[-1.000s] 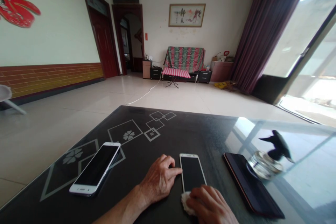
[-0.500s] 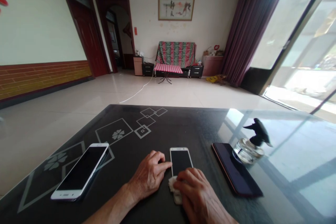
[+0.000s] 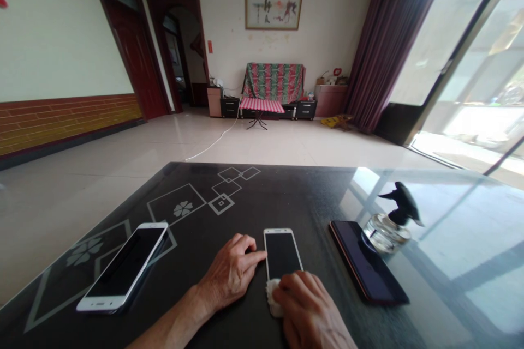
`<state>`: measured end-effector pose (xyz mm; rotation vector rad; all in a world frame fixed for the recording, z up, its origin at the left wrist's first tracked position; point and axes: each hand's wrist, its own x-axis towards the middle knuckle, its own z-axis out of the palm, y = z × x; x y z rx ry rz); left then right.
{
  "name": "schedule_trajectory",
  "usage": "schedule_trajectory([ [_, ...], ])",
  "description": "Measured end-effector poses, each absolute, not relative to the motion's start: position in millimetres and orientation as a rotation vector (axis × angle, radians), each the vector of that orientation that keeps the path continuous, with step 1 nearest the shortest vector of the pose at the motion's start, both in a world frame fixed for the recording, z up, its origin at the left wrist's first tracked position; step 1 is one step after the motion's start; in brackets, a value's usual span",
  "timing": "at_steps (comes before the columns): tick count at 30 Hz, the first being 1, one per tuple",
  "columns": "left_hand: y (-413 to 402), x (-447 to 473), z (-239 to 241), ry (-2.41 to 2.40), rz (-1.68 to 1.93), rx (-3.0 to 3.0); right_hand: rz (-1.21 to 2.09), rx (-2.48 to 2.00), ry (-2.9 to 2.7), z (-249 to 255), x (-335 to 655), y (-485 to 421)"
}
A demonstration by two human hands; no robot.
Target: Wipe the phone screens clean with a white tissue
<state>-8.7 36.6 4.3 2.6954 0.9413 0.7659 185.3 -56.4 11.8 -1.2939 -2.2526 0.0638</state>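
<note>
A white smartphone (image 3: 283,253) with a dark screen lies face up on the black table, between my hands. My left hand (image 3: 235,270) rests beside it, fingers bent together, with the fingertips pressed against the phone's left edge. A small white cloth (image 3: 273,297) is bunched under the fingers of my right hand (image 3: 309,308). That hand is closed on the cloth and presses it over the phone's lower end, which is covered from sight.
A larger white phone (image 3: 123,270) lies at the left. To the right is a dark phone (image 3: 368,264), with a clear spray bottle (image 3: 387,232) with a black trigger head close against its far side. The glossy tabletop (image 3: 282,185) ends ahead, before the tiled floor.
My right hand has slid slightly down the phone with the cloth, so a bit more of the screen shows. My left hand stays at the phone's edge.
</note>
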Motion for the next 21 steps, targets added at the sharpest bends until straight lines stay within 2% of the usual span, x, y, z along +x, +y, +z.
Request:
schedule_trajectory([
  [6, 37, -10, 5, 0.948, 0.751, 2.701, -0.033, -1.163, -2.251, -11, 174, -54],
  [12, 36, -9, 6, 0.952, 0.714, 2.715, 0.131, -1.249, -2.276, 11, 191, -62],
  [21, 34, -9, 9, 0.927, 0.691, 2.739, 0.133, -1.371, -2.343, 14, 200, -63],
])
